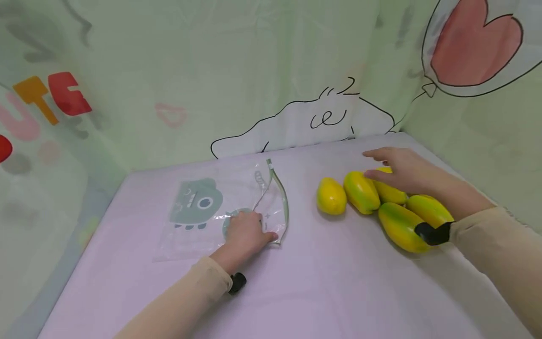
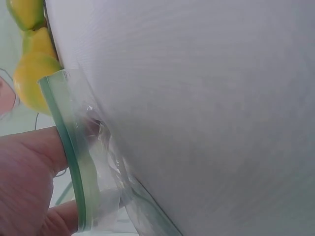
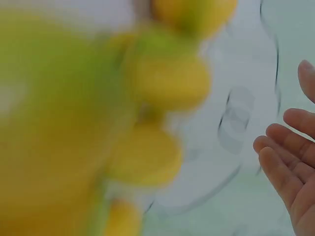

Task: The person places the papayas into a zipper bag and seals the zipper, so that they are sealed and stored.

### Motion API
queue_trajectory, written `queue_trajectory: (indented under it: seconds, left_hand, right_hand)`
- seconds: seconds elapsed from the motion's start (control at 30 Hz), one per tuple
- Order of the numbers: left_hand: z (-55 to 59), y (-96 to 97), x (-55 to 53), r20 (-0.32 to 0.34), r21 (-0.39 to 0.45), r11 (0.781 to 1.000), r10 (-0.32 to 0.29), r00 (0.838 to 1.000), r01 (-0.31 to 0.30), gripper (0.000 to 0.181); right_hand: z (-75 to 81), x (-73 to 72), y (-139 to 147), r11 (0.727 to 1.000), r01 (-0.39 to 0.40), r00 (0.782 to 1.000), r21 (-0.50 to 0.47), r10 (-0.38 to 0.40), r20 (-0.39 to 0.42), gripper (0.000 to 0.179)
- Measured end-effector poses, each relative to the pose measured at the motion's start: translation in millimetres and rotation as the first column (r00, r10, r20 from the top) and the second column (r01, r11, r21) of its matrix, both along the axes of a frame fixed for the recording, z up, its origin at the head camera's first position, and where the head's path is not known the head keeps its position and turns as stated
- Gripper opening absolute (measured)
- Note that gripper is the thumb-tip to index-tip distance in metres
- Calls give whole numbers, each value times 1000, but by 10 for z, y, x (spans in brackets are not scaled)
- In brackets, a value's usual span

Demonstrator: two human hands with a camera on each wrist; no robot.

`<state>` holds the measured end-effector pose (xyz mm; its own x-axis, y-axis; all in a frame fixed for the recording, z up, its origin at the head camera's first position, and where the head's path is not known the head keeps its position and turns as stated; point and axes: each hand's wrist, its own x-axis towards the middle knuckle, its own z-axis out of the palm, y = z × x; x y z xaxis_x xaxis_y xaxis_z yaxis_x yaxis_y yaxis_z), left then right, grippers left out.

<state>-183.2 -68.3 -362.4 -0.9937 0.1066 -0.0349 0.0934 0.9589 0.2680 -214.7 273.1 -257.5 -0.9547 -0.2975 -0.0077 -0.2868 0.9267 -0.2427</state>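
Observation:
A clear zip bag [image 1: 237, 188] with green dinosaur prints lies flat left of centre, its mouth gaping to the right. My left hand [image 1: 245, 233] grips the plastic near the mouth; in the left wrist view the green zip strip [image 2: 71, 152] crosses the fingers and partly hides them. Several yellow-green fruits, papaya-like in shape, lie grouped to the right: one at the left end [image 1: 331, 196], one beside it [image 1: 362, 192], a large one in front [image 1: 402, 228]. My right hand [image 1: 402, 172] hovers over the back of the group, fingers extended, holding nothing.
A pale lilac cloth [image 1: 322, 282] covers the table. Behind it hangs a printed curtain [image 1: 190, 84] with letters, a balloon and line drawings. A black wrist strap [image 1: 434, 233] overlaps the front fruit in the head view.

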Motion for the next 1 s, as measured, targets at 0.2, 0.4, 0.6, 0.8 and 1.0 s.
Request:
queue_trajectory:
  seconds: [0.2, 0.4, 0.6, 0.8, 1.0]
  left_hand:
    - [18, -15, 32, 0, 24, 1000, 0, 1000, 0, 47]
    - [-9, -34, 22, 31, 55, 998, -7, 999, 5, 53]
    - [-19, -33, 22, 31, 49, 999, -11, 999, 9, 58]
    - [-5, -21, 15, 3, 38, 999, -33, 999, 33, 54]
    - [3, -10, 5, -8, 40, 998, -44, 999, 44, 57]
  right_hand:
    - [1, 86, 823, 991, 131, 991, 17, -132, 25, 61]
    - [-181, 103, 1221, 983, 180, 977, 43, -184, 106, 66]
    - [-342, 46, 1362, 985, 165, 973, 51, -171, 155, 78]
    - [-424, 17, 1420, 988, 147, 971, 44, -153, 184, 82]
    - [-425, 34, 1458, 988, 140, 971, 68, -150, 188, 87]
